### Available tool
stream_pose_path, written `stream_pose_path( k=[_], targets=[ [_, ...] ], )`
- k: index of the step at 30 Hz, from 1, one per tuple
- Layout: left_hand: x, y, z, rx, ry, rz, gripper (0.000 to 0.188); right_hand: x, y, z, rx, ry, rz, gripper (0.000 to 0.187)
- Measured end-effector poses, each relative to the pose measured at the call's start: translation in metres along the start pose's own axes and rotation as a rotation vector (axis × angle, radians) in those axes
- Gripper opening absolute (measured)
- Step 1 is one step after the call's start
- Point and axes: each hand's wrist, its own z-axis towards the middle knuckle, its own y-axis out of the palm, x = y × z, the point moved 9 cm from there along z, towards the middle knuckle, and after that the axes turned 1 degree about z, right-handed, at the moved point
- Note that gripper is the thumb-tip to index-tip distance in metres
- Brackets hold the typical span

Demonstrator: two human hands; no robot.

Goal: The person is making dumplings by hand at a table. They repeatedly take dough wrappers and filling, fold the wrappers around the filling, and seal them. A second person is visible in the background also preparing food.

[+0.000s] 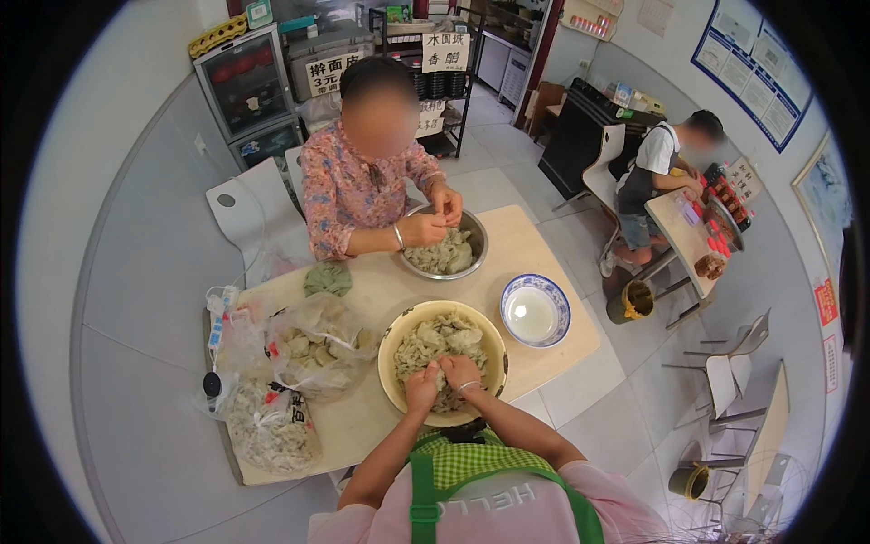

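Note:
A large cream-coloured basin [388,349] stands at the table's near edge, filled with torn, pale greenish-grey food pieces [444,335] that look like mushrooms. Over its near half my left hand [421,388] and my right hand [461,373] meet, thumbs close together. Both are closed, and whatever they pinch between them is hidden by the fingers. A bracelet circles my right wrist. Across the table, another person's two hands pinch a small piece above a steel bowl [483,249] of similar pieces.
A blue-and-white bowl [536,311] of whitish liquid stands right of the basin. Left lie plastic bags of pieces [322,349], [272,426], a green bundle [328,278] and a power strip [216,328]. Another person sits at a side table [680,227]; chairs [725,372] stand at right.

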Motion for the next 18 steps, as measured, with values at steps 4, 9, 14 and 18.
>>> stream_pose_path(
  k=[4,9,14,18],
  targets=[
    [0.012,0.006,-0.009,-0.069,0.004,-0.033,0.044,0.052,0.019,0.026,0.011,0.111,0.163,0.042],
    [-0.028,0.003,0.003,-0.058,-0.133,-0.400,0.026,0.030,0.014,0.006,-0.193,0.373,0.637,0.026],
    [-0.017,-0.003,0.001,-0.011,-0.008,-0.453,0.017,-0.021,0.007,-0.019,-0.380,0.006,0.870,0.031],
    [-0.005,-0.008,-0.007,0.003,-0.026,-0.472,0.014,-0.045,-0.001,-0.032,-0.433,-0.168,0.731,0.035]
  ],
)
